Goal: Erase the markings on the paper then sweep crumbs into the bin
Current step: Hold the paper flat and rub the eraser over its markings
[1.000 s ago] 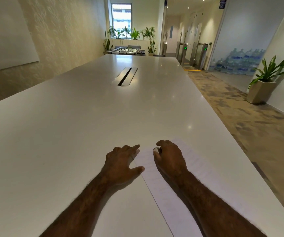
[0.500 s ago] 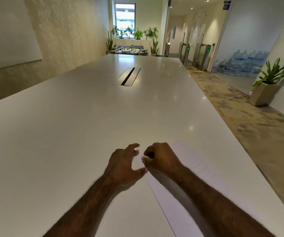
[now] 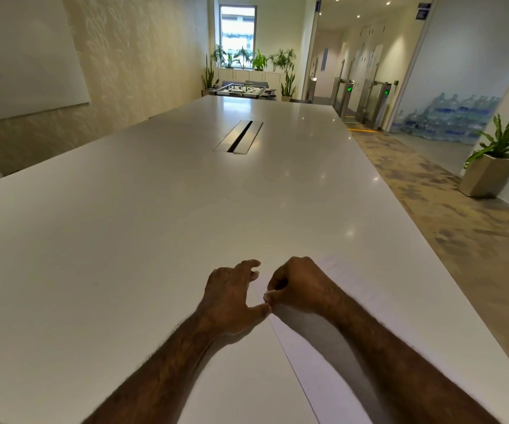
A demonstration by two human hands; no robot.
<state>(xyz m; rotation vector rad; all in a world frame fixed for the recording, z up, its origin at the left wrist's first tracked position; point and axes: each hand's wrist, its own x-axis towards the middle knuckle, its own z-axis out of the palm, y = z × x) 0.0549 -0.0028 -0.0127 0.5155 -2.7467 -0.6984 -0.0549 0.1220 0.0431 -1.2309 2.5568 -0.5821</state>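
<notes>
right hand [image 3: 300, 286] curled tight, knuckles up, pinching a small pale eraser [image 3: 266, 295] at the fingertips; only a sliver of it shows, pressed down at the left edge of the paper [image 3: 348, 377]. left hand [image 3: 232, 296] just beside it on the table [image 3: 124, 240], fingers bent and spread, tips planted near the sheet's far left corner, thumb stretched toward the right hand and almost touching it; holding nothing, seemingly bracing the sheet, though whether the tips rest on paper or bare table cannot be told.

paper lying flat near the table's right edge, long axis running from the near right corner away and slightly leftward, mostly under and beyond the right forearm. faint lines visible on the far part, past the right knuckles; too pale to read as marks left or not.

so, judging from this: erasing step in hand, any remaining marks lying away and to the right of the eraser, along the sheet's length. right hand nearer and already armed. no crumbs or bin visible; sweeping not yet begun.
</notes>
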